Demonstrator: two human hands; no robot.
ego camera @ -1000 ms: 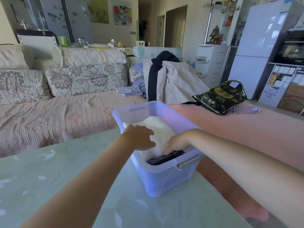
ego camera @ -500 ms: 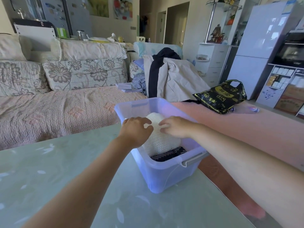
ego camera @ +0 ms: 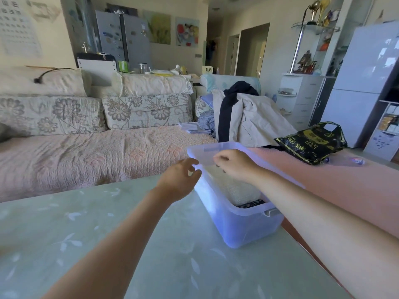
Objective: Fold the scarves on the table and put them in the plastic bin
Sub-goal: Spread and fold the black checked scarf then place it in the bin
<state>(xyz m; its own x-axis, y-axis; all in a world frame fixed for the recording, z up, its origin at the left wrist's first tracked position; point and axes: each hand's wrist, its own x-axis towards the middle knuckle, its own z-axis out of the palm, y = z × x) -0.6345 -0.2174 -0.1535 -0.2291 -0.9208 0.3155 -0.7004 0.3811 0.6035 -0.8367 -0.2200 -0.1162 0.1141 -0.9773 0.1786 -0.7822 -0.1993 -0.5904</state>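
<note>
Plastic bin [ego camera: 248, 229] is sitting at the far right corner of the table [ego camera: 108, 244]; taking the bin as reference.

Both hands are hovering over the bin's far half, touching nothing that I can make out. Left hand [ego camera: 180, 179] is hanging just above the bin's left rim, fingers loosely curled, thumb apart from them, nothing held. Right hand [ego camera: 233, 167] is hanging over the bin's interior, knuckles up, fingers drooping in a loose curl toward the contents. Nothing is showing between them, though the fingertips are partly hiding under the hand.

White scarf [ego camera: 235, 188] is lying inside the bin, folded into a thick pad and filling most of it. Dark striped scarf [ego camera: 250, 205] is peeking out underneath at the bin's near end.

Judging: the two are lying flat and stacked to suit the bin's footprint, and the hands are hanging empty above because the load looks settled. With both visible scarves inside, the task is looking close to finished.

Materials:
- **Bin:** translucent bluish plastic, rectangular, with rounded corners, a rolled rim and a grey handle at its near end.
- **White scarf:** looking knitted, bumpy, soft.
- **Striped scarf:** looking thinner and smoother.
- **Table:** under the bin the top is shining glossy pale green with faint leaf marks.

Behind the bin, a quilted pink sofa [ego camera: 86, 156] is stretching away left. A crinkly black bag [ego camera: 311, 143] is slumping off to the far right.
</note>
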